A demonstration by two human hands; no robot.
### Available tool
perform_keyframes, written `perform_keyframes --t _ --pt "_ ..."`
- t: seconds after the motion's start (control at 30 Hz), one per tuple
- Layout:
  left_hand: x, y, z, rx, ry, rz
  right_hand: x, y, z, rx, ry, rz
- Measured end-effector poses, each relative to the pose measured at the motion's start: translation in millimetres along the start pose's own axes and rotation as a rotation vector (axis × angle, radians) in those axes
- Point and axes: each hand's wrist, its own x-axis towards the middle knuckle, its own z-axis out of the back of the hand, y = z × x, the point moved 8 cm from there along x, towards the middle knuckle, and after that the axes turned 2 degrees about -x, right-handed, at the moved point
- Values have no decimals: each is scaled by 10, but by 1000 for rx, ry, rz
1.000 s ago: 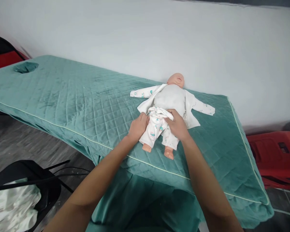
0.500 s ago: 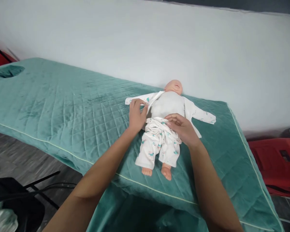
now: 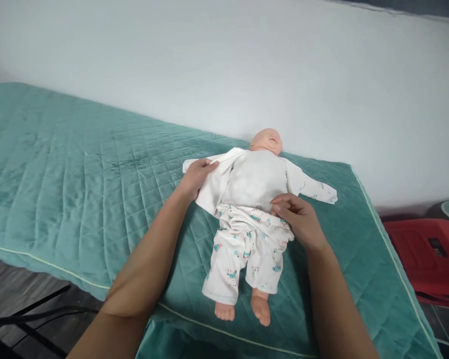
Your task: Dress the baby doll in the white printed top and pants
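Note:
A baby doll (image 3: pixel 266 139) lies on its back on a green quilted bed cover, head toward the wall. It wears an open white baby shirt (image 3: pixel 214 187) with its sleeves on both arms, baring a whitish torso (image 3: pixel 256 174). White printed baby pants (image 3: pixel 230 252) cover the legs, their waistband bunched below the belly; both feet stick out. My left hand (image 3: pixel 199 175) is closed on the shirt's front panel and holds it spread to the left. My right hand (image 3: pixel 298 215) is closed in a pinch over the belly beside the waistband; its fingers hide whatever they hold.
The green quilted bed (image 3: pixel 78 164) stretches left along a pale wall (image 3: pixel 209 65). Its piped front edge runs near my forearms. A red plastic chair (image 3: pixel 428 259) stands beyond the right end. Dark thin bars (image 3: pixel 41 301) show at lower left above the floor.
My left hand has taken hold of the shirt panel and drawn it outward. My right hand has moved off the waistband's middle to the right. The view has come closer.

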Motion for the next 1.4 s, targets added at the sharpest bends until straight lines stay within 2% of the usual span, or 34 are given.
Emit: perform_keyframes --t 0.1,0.2,0.27,0.33,0.4,0.43,0.5,0.6,0.67,0.73,0.83,0.97,1.1,1.17,1.33,1.4 --pt "33 -44 318 218 -188 -80 -14 3 13 2 -52 0" --pt "22 -29 408 619 -227 -122 -14 24 53 -14 -81 13" --pt "-33 -31 387 831 -255 -152 -5 41 103 -27 -116 34" --pt "-136 -126 318 939 -327 -262 6 62 169 -39 -178 65" --pt "-275 -281 177 941 -374 -436 11 83 230 -54 -251 94" --pt "-343 -347 87 896 -357 -512 10 93 255 -62 -286 105" --pt "-444 -416 -118 713 -206 -582 7 110 287 -77 -334 119" --pt "-583 -432 -456 425 173 -545 15 117 274 -95 -317 122" --pt "-712 -464 -621 367 378 -544 18 109 255 -106 -295 117" --pt "-828 -502 -712 382 526 -563 9 102 243 -115 -302 115" --pt "-947 -532 -778 424 690 -568 -15 117 203 -148 -318 139" --pt "-1026 -575 -808 447 826 -584 -38 144 139 -203 -319 188" --pt "-1013 -522 -803 387 953 -498 -42 130 138 -237 -331 197" --pt "-943 -473 -774 303 916 -435 -45 125 125 -261 -311 186" --pt "-680 -325 -621 -7 537 -314 -67 152 8 -314 -119 147" --pt "-625 -279 -580 -115 437 -288 -67 131 -17 -272 -25 106"
